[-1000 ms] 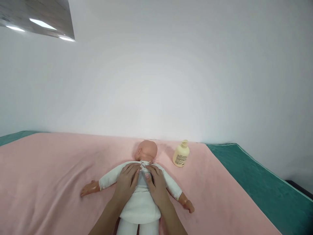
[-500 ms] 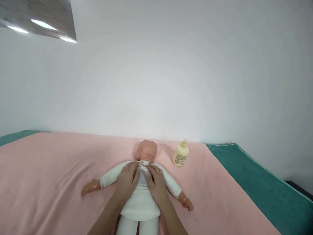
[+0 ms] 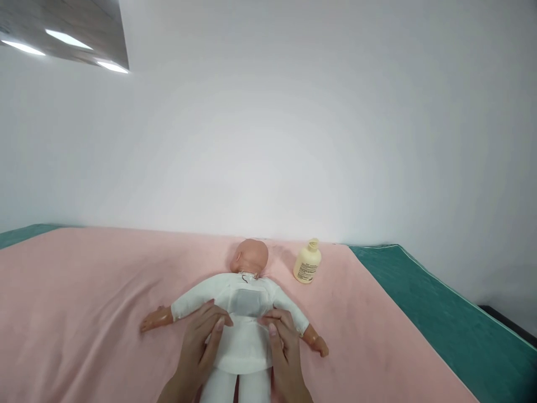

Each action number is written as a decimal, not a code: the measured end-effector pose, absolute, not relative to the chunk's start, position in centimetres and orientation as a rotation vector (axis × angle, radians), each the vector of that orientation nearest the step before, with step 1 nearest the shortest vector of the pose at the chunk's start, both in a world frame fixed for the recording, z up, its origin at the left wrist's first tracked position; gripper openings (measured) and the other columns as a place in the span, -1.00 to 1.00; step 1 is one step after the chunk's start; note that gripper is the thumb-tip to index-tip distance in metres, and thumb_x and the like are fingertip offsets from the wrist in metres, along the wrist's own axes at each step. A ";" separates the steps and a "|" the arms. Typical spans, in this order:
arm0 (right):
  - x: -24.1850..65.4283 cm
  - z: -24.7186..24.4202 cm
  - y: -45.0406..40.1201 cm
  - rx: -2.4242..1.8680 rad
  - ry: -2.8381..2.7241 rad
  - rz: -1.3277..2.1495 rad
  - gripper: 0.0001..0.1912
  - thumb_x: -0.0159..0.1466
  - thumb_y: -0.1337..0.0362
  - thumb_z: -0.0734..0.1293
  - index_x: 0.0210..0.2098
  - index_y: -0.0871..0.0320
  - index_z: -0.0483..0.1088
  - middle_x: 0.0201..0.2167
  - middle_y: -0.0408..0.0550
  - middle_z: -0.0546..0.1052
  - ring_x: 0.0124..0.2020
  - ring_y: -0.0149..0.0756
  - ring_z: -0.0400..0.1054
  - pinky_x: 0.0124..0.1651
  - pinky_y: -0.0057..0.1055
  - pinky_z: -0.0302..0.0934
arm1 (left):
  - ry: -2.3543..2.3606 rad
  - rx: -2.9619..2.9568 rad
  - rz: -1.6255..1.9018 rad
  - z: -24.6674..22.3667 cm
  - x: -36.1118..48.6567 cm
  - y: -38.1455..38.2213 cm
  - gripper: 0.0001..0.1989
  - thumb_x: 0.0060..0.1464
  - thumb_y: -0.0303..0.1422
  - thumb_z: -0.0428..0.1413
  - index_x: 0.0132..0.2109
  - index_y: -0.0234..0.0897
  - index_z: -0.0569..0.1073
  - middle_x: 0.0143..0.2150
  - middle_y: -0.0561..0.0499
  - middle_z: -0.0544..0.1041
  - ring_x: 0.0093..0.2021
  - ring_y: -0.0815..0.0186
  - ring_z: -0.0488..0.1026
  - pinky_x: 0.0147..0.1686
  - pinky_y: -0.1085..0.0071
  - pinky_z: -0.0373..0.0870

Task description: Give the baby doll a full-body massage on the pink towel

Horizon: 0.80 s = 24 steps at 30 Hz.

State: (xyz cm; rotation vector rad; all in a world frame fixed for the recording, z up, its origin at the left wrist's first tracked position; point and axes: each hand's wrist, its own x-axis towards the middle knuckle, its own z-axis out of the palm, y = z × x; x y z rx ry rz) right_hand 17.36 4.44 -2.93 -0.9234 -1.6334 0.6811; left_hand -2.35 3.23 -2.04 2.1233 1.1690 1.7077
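A baby doll (image 3: 243,350) with a white cloth body lies face down, its bald head (image 3: 250,256) toward the wall and its arms spread. A grey rectangular panel (image 3: 246,302) shows on its upper back. At the left side of the doll's waist is my left hand (image 3: 202,338), fingers extended and slightly bent, holding nothing. My right hand (image 3: 283,341) mirrors it at the right side, fingers loosely curved and apart, also without anything in it. Both sets of fingertips are at the edges of the lower back; whether they press on the cloth is hard to tell.
A pale yellow pump bottle (image 3: 307,263) stands right of the doll's head. Pink cloth (image 3: 92,302) with folds on the left covers the surface, with a green covering (image 3: 440,313) showing at the right. A white wall (image 3: 268,123) rises behind.
Both my hands have slid from the doll's upper back down to the sides of its waist, uncovering the grey panel. The doll and bottle keep their places.
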 end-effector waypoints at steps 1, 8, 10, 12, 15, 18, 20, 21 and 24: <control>17.5 -3.0 3.8 -0.916 -1.653 0.692 -0.61 0.41 0.10 0.09 -0.19 -0.01 0.53 -0.25 -0.02 0.45 -0.14 -0.16 0.33 -0.05 -0.22 0.22 | 1.132 2.142 1.664 -2.1 -2.2 2.9 -0.76 0.25 -0.46 -0.13 -0.32 -0.21 0.38 -0.40 0.04 0.48 -0.36 0.28 0.40 -0.13 0.24 0.27; 17.8 -2.5 2.2 -0.811 -1.829 0.684 -0.66 0.38 0.15 0.15 -0.29 -0.04 0.56 -0.42 -0.08 0.44 -0.29 -0.19 0.32 -0.15 -0.21 0.18 | 0.988 2.158 1.436 -2.0 -1.5 2.2 -0.71 0.27 -0.40 -0.14 -0.41 -0.24 0.35 -0.52 0.01 0.40 -0.46 0.29 0.33 -0.42 0.36 0.20; 17.5 -2.6 2.5 -0.814 -1.835 0.698 -0.67 0.38 0.17 0.17 -0.32 -0.03 0.57 -0.43 -0.08 0.45 -0.30 -0.19 0.32 -0.14 -0.22 0.18 | 1.020 2.147 1.339 -2.0 -1.5 2.5 -0.67 0.28 -0.36 -0.14 -0.43 -0.24 0.35 -0.53 0.02 0.39 -0.46 0.30 0.34 -0.41 0.38 0.20; 17.3 -2.9 2.9 -0.833 -1.817 0.737 -0.66 0.37 0.17 0.19 -0.36 -0.01 0.57 -0.42 -0.07 0.45 -0.29 -0.20 0.32 -0.14 -0.23 0.18 | 1.055 2.133 1.263 -2.2 -1.5 2.9 -0.64 0.29 -0.34 -0.15 -0.46 -0.25 0.35 -0.55 0.03 0.38 -0.46 0.31 0.33 -0.41 0.39 0.19; 16.9 -3.4 3.3 -0.864 -1.773 0.819 -0.63 0.37 0.15 0.20 -0.44 0.01 0.56 -0.42 -0.06 0.46 -0.26 -0.20 0.33 -0.13 -0.26 0.19 | 1.063 2.126 1.242 -2.7 -1.3 3.3 -0.61 0.31 -0.32 -0.15 -0.47 -0.26 0.36 -0.55 0.04 0.38 -0.47 0.33 0.33 -0.41 0.41 0.18; 16.8 -3.4 3.3 -0.888 -1.749 0.860 -0.63 0.37 0.14 0.21 -0.46 0.03 0.55 -0.40 -0.05 0.45 -0.23 -0.20 0.33 -0.11 -0.28 0.19 | 1.059 2.104 1.254 -2.9 -1.3 3.4 -0.61 0.31 -0.32 -0.14 -0.48 -0.27 0.35 -0.55 0.05 0.38 -0.46 0.34 0.33 -0.40 0.42 0.17; 16.9 -3.3 3.1 -0.887 -1.735 0.875 -0.65 0.38 0.15 0.19 -0.40 0.02 0.55 -0.36 -0.06 0.44 -0.21 -0.21 0.32 -0.10 -0.30 0.20 | 1.064 2.068 1.291 -2.9 -1.4 3.3 -0.61 0.31 -0.33 -0.14 -0.47 -0.27 0.36 -0.53 0.04 0.38 -0.44 0.34 0.33 -0.38 0.42 0.18; 16.9 -3.2 3.0 -0.884 -1.727 0.878 -0.66 0.39 0.15 0.18 -0.36 0.01 0.55 -0.33 -0.06 0.43 -0.19 -0.21 0.32 -0.09 -0.30 0.20 | 1.068 2.050 1.321 -2.8 -1.5 3.3 -0.62 0.31 -0.33 -0.15 -0.45 -0.27 0.38 -0.51 0.04 0.39 -0.42 0.33 0.33 -0.36 0.41 0.19; 17.1 -3.1 2.9 -0.873 -1.705 0.842 -0.67 0.41 0.17 0.13 -0.23 -0.02 0.53 -0.25 -0.05 0.41 -0.09 -0.21 0.29 0.01 -0.29 0.16 | 1.106 2.028 1.391 -2.4 -1.7 3.1 -0.64 0.31 -0.34 -0.16 -0.40 -0.26 0.41 -0.43 0.02 0.43 -0.34 0.30 0.35 -0.22 0.36 0.22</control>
